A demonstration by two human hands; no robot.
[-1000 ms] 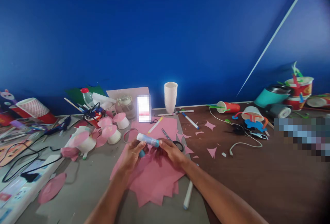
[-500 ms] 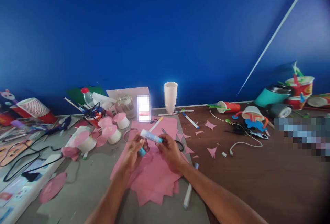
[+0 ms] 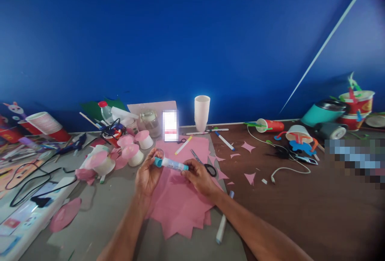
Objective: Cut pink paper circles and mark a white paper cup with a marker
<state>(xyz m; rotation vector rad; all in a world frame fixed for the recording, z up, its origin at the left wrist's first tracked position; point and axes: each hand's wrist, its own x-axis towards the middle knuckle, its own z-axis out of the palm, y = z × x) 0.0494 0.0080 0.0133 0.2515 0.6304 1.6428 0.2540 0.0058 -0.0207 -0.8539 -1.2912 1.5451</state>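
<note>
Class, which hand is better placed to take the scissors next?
Probably the right hand: the scissors lie beside it, though it holds the glue stick. The left hand, holding the cap, is farther.

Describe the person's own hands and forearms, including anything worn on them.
The left hand and right hand are ungloved. Neither wrist shows a watch, bracelet or cable. The left forearm and right forearm are bare down to the picture's lower edge, with no sleeve in view and no clear markings. The fingers are too small and blurred to rule out a thin ring.
</note>
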